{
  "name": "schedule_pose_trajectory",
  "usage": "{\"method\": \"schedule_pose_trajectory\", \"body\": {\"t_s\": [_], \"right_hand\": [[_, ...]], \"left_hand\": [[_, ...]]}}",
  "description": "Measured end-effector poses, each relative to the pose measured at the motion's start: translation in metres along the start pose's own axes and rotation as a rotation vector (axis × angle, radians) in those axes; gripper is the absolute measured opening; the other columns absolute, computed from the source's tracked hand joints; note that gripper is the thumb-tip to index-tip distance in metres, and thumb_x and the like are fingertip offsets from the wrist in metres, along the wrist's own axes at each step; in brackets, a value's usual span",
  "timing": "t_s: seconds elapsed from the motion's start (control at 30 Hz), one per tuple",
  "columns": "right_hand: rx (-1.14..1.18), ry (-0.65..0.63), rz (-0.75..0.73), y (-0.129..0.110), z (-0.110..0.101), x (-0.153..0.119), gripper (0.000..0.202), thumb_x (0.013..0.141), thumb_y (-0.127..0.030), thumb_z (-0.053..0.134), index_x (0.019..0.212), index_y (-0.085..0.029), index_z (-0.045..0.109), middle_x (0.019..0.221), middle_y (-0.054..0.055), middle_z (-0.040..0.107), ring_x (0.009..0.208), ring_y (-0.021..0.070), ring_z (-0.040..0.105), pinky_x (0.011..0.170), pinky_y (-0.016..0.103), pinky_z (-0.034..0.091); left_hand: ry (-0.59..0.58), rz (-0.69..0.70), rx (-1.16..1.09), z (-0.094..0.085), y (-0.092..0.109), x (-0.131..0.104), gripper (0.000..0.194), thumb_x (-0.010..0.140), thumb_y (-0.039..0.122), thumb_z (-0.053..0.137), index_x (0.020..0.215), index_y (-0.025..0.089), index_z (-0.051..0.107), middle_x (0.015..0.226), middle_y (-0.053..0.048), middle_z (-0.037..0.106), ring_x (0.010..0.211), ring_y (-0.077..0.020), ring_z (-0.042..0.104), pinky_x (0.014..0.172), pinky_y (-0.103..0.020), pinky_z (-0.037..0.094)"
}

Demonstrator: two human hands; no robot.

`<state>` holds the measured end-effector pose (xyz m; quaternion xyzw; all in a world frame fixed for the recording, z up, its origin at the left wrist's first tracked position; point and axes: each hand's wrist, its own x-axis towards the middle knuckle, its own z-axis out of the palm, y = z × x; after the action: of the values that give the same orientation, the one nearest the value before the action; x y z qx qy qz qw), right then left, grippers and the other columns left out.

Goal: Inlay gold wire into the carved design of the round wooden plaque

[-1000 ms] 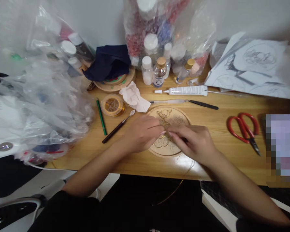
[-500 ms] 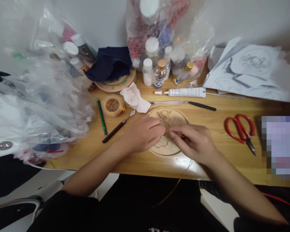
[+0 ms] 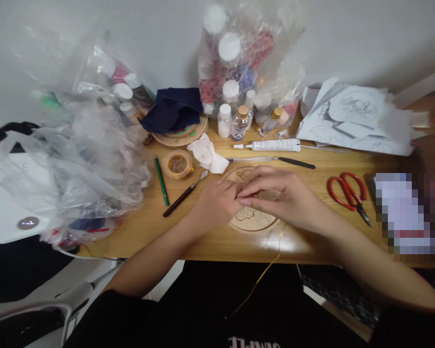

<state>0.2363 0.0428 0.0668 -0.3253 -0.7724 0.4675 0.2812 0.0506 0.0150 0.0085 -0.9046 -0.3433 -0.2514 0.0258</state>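
A round wooden board (image 3: 253, 224) with a line drawing lies on the table, and gold wire outlines parts of the drawing. Over its upper half my two hands meet at the fingertips. My left hand (image 3: 219, 203) is closed, its fingers curled; what it pinches is hidden. Thumb and fingers of my right hand (image 3: 281, 193) are pinched together against the left fingertips. A loose length of gold wire (image 3: 263, 277) trails from beneath the right hand, over the table edge and down in front of my black shirt. The wire's pinched end is too small to see.
Left of the board lie a craft knife (image 3: 181, 197), a green pencil (image 3: 161, 180), a spool of gold wire (image 3: 177, 164) and crumpled tissue (image 3: 208, 153). Behind it are tweezers (image 3: 296, 162), a glue tube (image 3: 275, 145) and small bottles (image 3: 239, 126). Red-handled cutters (image 3: 350, 191) lie right.
My right hand has moved left and up over the board, and its fingertips now touch the left ones. The left hand has turned slightly. The camera view has shifted a little.
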Motion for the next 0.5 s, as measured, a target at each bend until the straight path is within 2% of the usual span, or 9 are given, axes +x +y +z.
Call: {"method": "schedule_pose_trajectory", "body": {"t_s": [0.13, 0.27, 0.37, 0.4, 0.47, 0.5], "right_hand": [[0.304, 0.053, 0.120, 0.010, 0.006, 0.011, 0.008, 0.080, -0.023, 0.075, 0.074, -0.019, 0.072, 0.079, 0.000, 0.071, 0.074, 0.0110, 0.067, 0.069, 0.027, 0.057], [0.284, 0.192, 0.087, 0.010, 0.001, 0.001, 0.009, 0.080, -0.027, 0.076, 0.075, -0.020, 0.071, 0.080, 0.000, 0.069, 0.073, 0.0106, 0.064, 0.067, 0.027, 0.054], [0.186, 0.287, 0.062, -0.001, -0.022, -0.031, 0.011, 0.084, -0.028, 0.073, 0.075, -0.023, 0.067, 0.077, -0.001, 0.065, 0.075, 0.0130, 0.062, 0.067, 0.030, 0.053], [0.140, 0.300, 0.079, -0.006, -0.031, -0.045, 0.015, 0.087, -0.031, 0.070, 0.075, -0.024, 0.064, 0.072, -0.001, 0.062, 0.070, 0.0134, 0.060, 0.062, 0.030, 0.051], [0.005, 0.274, 0.131, -0.014, -0.046, -0.079, 0.021, 0.093, -0.035, 0.061, 0.074, -0.026, 0.059, 0.061, -0.001, 0.055, 0.058, 0.0133, 0.055, 0.052, 0.030, 0.048], [-0.088, 0.171, 0.198, -0.017, -0.051, -0.096, 0.024, 0.096, -0.034, 0.054, 0.074, -0.027, 0.058, 0.058, 0.001, 0.055, 0.054, 0.0136, 0.056, 0.047, 0.029, 0.047]], "left_hand": [[-0.056, -0.089, -0.086, -0.001, 0.002, 0.001, 0.032, 0.101, 0.019, 0.038, 0.082, 0.015, 0.064, 0.073, -0.003, 0.065, 0.071, -0.0156, 0.061, 0.065, -0.029, 0.047], [-0.042, -0.194, -0.323, -0.007, 0.001, 0.002, 0.026, 0.101, 0.022, 0.041, 0.094, 0.015, 0.066, 0.080, -0.003, 0.067, 0.072, -0.0135, 0.062, 0.065, -0.026, 0.048], [0.013, -0.305, -0.480, -0.011, -0.003, 0.003, 0.020, 0.097, 0.018, 0.047, 0.087, 0.016, 0.064, 0.079, -0.001, 0.069, 0.073, -0.0113, 0.063, 0.067, -0.024, 0.047], [0.038, -0.354, -0.524, -0.011, -0.005, 0.004, 0.019, 0.096, 0.016, 0.048, 0.084, 0.016, 0.064, 0.079, -0.001, 0.069, 0.072, -0.0108, 0.063, 0.067, -0.023, 0.047], [0.075, -0.449, -0.613, -0.011, -0.008, 0.004, 0.019, 0.093, 0.013, 0.049, 0.080, 0.016, 0.063, 0.077, 0.000, 0.070, 0.070, -0.0100, 0.063, 0.066, -0.022, 0.047], [0.084, -0.486, -0.652, -0.010, -0.009, 0.005, 0.019, 0.092, 0.013, 0.050, 0.079, 0.016, 0.063, 0.077, 0.000, 0.070, 0.070, -0.0099, 0.063, 0.065, -0.022, 0.047]]}}
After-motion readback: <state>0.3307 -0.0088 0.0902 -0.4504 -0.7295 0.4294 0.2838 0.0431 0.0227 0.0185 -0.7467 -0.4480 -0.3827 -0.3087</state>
